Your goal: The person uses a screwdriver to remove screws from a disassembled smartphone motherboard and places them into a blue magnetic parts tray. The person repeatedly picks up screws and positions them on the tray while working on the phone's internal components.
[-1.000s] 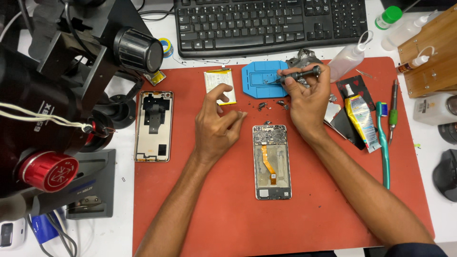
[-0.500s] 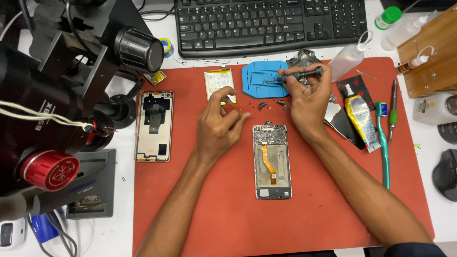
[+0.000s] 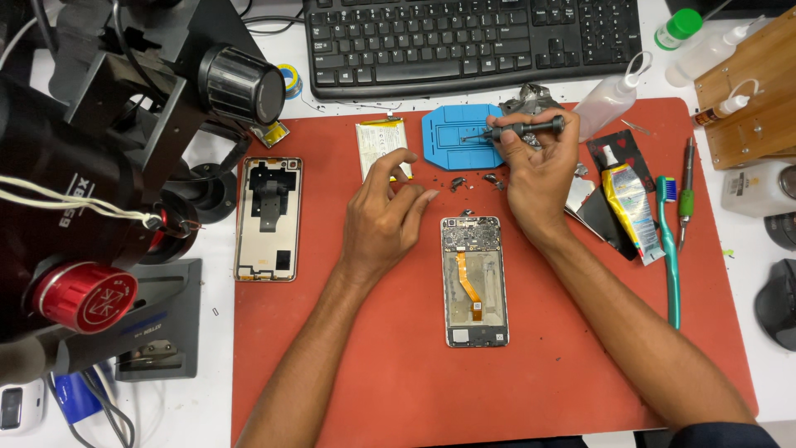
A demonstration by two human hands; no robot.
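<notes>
Right hand (image 3: 539, 170) has its fingers wrapped around a dark precision screwdriver (image 3: 518, 130), held roughly level, tip pointing left over the blue repair mat (image 3: 452, 137) at the top of the red work mat (image 3: 398, 365). Left hand (image 3: 383, 217) sits just left of the opened phone (image 3: 473, 280), fingers curled in toward the thumb in a loose pinch; can't tell if anything tiny is between them. Opened phone lies flat mid-mat, face down, board exposed at its top end and an orange flex cable running down the middle. A few small dark parts (image 3: 477, 181) lie loose on the red mat between the blue mat and the phone, close to both hands. A flat battery pack (image 3: 381, 145) is just above the left hand. The phone's back cover (image 3: 268, 218) lies on the mat's left edge, inner side up. Right of the right hand: glue tube (image 3: 628, 199), teal toothbrush (image 3: 668, 249), a squeeze bottle (image 3: 609, 95) up top. Black keyboard (image 3: 473, 41) sits on the white surface behind the mat; microscope (image 3: 108, 166) fills the left side.
</notes>
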